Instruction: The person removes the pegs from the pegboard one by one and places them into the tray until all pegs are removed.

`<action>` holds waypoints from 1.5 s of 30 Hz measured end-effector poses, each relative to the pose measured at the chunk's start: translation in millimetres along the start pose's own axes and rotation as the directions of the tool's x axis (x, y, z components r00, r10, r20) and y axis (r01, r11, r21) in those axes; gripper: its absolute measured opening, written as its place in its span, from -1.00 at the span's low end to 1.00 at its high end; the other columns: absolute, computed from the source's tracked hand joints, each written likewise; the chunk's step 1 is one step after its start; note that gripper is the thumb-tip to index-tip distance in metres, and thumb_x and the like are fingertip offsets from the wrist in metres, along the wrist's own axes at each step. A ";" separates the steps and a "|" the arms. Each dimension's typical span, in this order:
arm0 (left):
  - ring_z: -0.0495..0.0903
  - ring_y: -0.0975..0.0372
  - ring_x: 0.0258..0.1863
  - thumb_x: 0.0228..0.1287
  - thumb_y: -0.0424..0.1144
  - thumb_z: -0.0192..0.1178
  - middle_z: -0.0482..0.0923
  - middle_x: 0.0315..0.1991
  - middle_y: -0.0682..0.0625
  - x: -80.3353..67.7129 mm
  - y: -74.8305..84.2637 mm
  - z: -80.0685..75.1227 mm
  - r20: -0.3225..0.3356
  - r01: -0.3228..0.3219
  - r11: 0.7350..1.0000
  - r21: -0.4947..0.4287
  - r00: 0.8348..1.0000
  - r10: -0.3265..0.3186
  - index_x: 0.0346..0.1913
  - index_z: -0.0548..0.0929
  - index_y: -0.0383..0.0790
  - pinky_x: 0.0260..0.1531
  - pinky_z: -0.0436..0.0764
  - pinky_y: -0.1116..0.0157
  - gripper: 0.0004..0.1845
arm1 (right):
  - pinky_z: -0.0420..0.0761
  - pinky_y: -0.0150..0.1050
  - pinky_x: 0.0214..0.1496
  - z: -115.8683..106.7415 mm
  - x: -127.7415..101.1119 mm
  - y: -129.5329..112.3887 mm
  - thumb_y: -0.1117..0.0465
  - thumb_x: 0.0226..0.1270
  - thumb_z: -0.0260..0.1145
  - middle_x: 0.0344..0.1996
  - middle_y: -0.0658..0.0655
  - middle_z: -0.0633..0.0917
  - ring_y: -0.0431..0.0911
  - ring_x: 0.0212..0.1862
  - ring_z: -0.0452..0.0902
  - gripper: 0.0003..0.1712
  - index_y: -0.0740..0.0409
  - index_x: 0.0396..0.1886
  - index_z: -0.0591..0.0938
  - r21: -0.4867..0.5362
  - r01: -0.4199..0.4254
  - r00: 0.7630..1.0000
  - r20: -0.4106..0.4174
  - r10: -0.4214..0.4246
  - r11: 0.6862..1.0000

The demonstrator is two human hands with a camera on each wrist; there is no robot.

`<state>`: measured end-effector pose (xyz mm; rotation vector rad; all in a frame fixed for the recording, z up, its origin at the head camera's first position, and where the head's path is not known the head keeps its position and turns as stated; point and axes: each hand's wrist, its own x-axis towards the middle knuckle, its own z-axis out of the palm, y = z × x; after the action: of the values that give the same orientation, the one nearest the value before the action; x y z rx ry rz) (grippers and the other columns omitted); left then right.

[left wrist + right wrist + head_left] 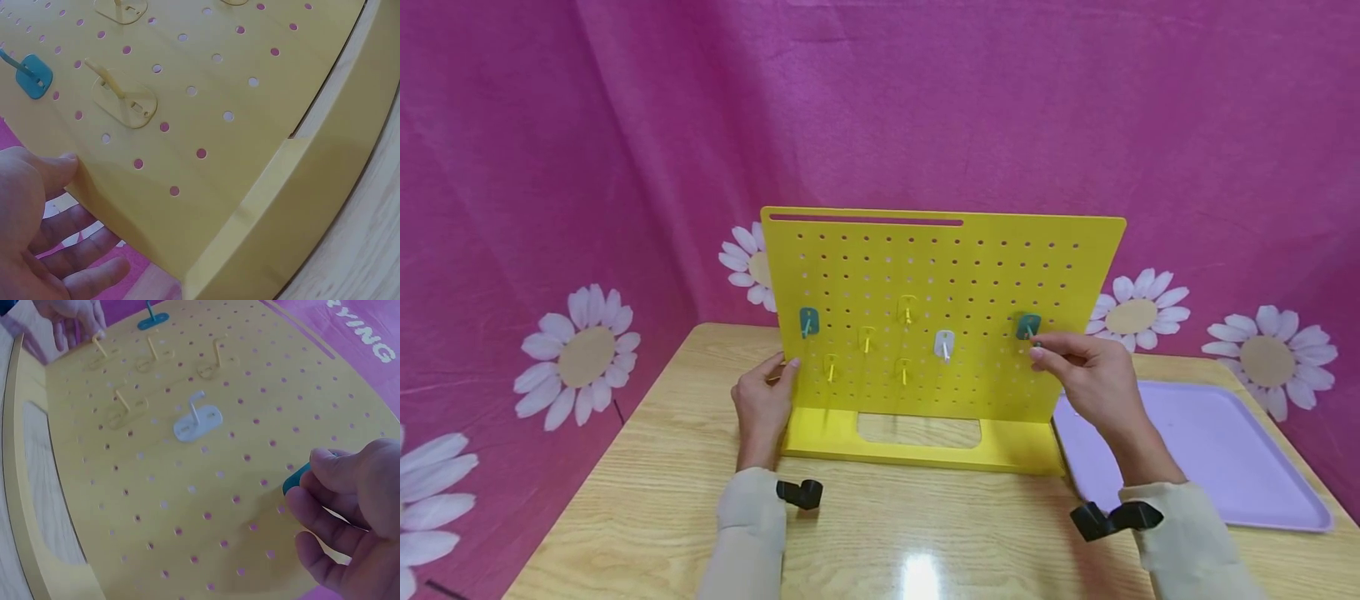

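From the head view I see the right hand (1096,379) with thumb and fingertips closed narrowly on the teal hook (1027,323), which sits at its 10 o'clock. The hook's plate lies along the yellow pegboard (1052,230) face — long axis towards 1 o'clock — and its prong juts outward, towards 5. At the board's 8 o'clock the left hand (763,404) grips the edge — thumb in front, fingers behind.

The yellow pegboard (1037,230) stands like a wall; a hand could go over its top. The left hand (765,404) and right hand (1097,383) crowd its sides. Yellow hooks (907,315) and a white hook (944,342) poke out between.
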<state>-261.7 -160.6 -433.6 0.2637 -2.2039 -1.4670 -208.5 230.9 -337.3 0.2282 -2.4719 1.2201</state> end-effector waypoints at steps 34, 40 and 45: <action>0.70 0.00 -0.12 0.37 -0.12 0.32 0.73 -0.15 -0.20 0.7 1.5 -1.8 -0.007 0.002 1.000 0.017 1.000 -0.002 0.13 0.71 -0.25 -0.10 0.65 0.06 -0.62 | 0.50 -0.24 -0.46 -51.0 -31.6 110.5 0.20 0.36 0.39 -0.46 0.10 0.76 0.00 -0.32 0.66 -0.72 0.31 -0.07 0.76 -0.330 -0.100 0.991 0.055 0.125 0.939; 0.69 0.01 -0.11 0.37 -0.11 0.32 0.73 -0.15 -0.19 -0.3 1.3 0.0 -0.001 0.014 1.000 0.018 1.000 -0.014 0.14 0.72 -0.24 -0.08 0.64 0.08 -0.62 | 0.48 -0.19 -0.46 -45.3 -33.0 129.3 0.26 0.25 0.46 -0.47 0.14 0.75 0.00 -0.38 0.61 -0.79 0.33 -0.20 0.78 -0.393 -0.053 0.987 0.121 0.109 0.918; 0.70 0.01 -0.12 0.36 -0.12 0.33 0.74 -0.16 -0.19 0.3 0.4 0.3 -0.006 0.003 1.000 0.023 1.000 -0.003 0.13 0.72 -0.24 -0.09 0.64 0.08 -0.63 | 0.52 -0.15 -0.39 -39.4 -30.7 135.4 0.29 0.21 0.47 -0.34 0.27 0.75 0.10 -0.30 0.58 -0.81 0.34 -0.23 0.78 -0.424 -0.052 0.978 0.164 0.133 0.904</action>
<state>-262.0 -160.3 -433.3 0.2784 -2.2182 -1.4407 -211.4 344.3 -426.6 0.1130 -2.8661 0.6960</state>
